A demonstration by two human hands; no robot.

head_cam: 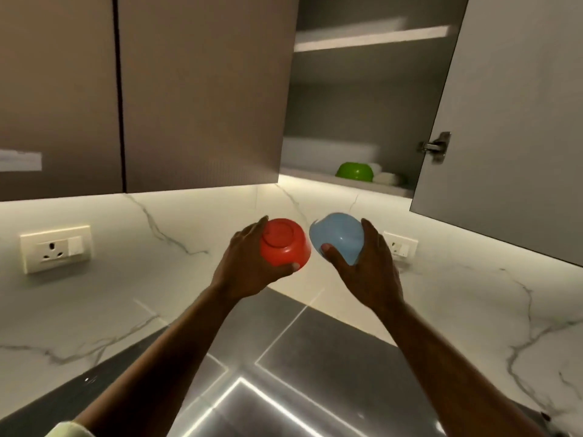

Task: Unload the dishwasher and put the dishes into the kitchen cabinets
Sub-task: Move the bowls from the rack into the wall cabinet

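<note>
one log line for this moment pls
left hand: holds red bowl | right hand: holds blue bowl | cabinet: open, green bowl on lower shelf

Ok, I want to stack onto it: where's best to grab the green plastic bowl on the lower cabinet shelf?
Come in from the cabinet's open front and cup the green plastic bowl over its upturned base, fingertips down the wall. It looks rim-down on the shelf, so no rim is free to pinch, and white dishes crowd its right.
</note>
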